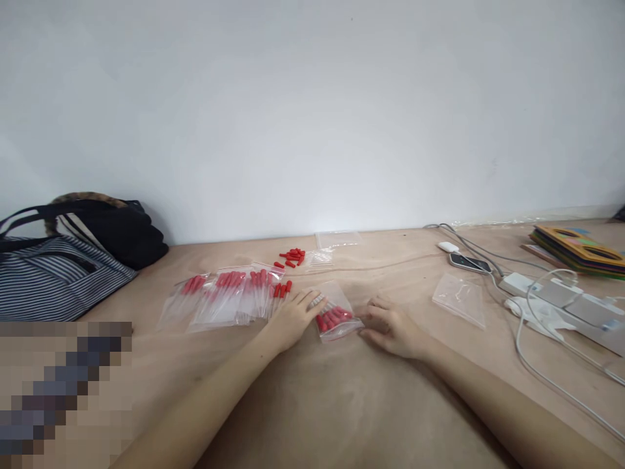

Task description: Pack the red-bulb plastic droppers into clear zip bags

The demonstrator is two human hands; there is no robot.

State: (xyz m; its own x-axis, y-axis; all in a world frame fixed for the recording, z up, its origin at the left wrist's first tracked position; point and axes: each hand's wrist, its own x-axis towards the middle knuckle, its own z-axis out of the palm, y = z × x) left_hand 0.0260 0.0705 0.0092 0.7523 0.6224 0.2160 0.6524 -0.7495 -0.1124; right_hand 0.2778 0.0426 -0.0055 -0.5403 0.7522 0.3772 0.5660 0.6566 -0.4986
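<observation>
In front of me lies a clear zip bag point(334, 294) of droppers with red rubber bulbs point(333, 318); the bulbs point toward me. My left hand point(291, 320) is palm down at the bag's left side, its fingers closed on that edge and partly covering the glass tubes. At the right corner, by the zip strip, my right hand point(393, 329) has its thumb and curled fingers closed around the bag's edge. A few loose droppers point(282, 290) lie just beyond my left hand. Further left, several filled bags point(219, 303) overlap in a row.
Loose red bulbs point(293, 256) and thin glass tubes point(321, 257) lie farther back, near a flat clear bag point(338, 239). Another clear bag point(459, 299) rests at right, before a phone point(469, 262), cables and a power strip point(561, 296). A striped bag point(63, 273) stands left.
</observation>
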